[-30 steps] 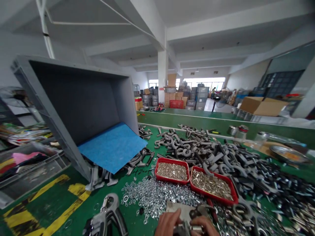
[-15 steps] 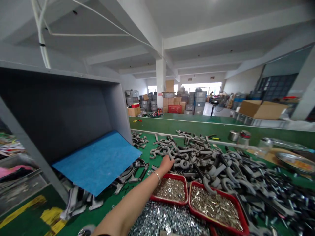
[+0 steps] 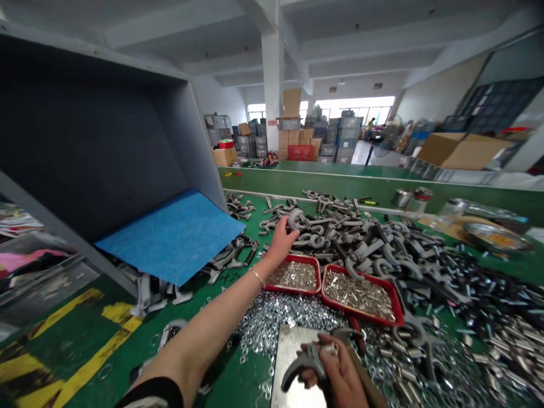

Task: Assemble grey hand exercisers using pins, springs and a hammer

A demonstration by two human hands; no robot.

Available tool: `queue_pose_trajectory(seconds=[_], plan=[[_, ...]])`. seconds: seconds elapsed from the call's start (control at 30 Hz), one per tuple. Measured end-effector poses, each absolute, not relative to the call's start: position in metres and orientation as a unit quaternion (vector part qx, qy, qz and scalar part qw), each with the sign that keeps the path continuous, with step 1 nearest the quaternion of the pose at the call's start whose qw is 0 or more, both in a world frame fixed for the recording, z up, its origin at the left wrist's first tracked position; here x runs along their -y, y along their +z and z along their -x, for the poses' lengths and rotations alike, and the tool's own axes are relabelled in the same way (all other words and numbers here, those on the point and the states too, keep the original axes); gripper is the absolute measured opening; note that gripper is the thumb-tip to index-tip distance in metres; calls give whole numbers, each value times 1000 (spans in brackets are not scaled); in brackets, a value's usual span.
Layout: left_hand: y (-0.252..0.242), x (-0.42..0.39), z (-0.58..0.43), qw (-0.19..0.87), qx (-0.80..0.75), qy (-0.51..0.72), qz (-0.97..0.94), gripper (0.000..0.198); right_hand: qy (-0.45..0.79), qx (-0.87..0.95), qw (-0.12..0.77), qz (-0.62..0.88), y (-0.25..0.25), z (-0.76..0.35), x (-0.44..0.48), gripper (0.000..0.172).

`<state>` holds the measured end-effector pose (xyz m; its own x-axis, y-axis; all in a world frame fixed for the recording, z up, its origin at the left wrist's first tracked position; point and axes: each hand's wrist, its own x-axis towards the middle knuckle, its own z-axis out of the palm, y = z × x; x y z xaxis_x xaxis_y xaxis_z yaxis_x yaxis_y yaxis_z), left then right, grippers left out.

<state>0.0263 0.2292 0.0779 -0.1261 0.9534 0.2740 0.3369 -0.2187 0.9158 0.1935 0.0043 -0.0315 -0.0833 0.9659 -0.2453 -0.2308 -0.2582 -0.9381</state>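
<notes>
My left hand (image 3: 279, 242) reaches out over the green table (image 3: 178, 317), fingers closed on a grey curved handle piece (image 3: 294, 218) at the near edge of a big pile of grey handle pieces (image 3: 361, 243). Close to me, my right hand (image 3: 338, 371) grips a partly assembled hand gripper (image 3: 309, 358) with a metal spring, held above a flat metal plate (image 3: 289, 351). Two red trays of small metal parts (image 3: 295, 274) (image 3: 361, 293) lie between my hands.
A heap of loose washers (image 3: 272, 323) spreads in front of the trays. A tipped grey crate (image 3: 97, 141) with a blue liner sheet (image 3: 174, 235) stands at left, handle pieces spilling under it. Springs and dark parts (image 3: 501, 334) cover the right side. Metal tins (image 3: 410, 198) sit at the back.
My left hand has lifted slightly and closed on a handle piece at the pile's edge. The view has tilted down, bringing my right hand and the gripper assembly back into sight.
</notes>
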Motion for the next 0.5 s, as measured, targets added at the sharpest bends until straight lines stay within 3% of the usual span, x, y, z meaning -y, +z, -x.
queue_pose_trajectory(seconds=[0.1,0.17,0.27,0.37,0.5], plan=[[65,-139,-23,386,-492,512,-589,20,707,312,463,433,-10,-195,-2,45],[46,-75,-23,489,-469,487,-551,27,717,342,418,440,3,-200,-1,41],[17,-1,-26,592,-476,446,-474,37,561,534,370,513,14,-207,3,37],[0,37,-30,622,-501,416,-434,47,363,680,326,547,16,-207,13,31],[-2,52,-31,615,-521,395,-441,51,304,747,257,533,16,-200,29,24]])
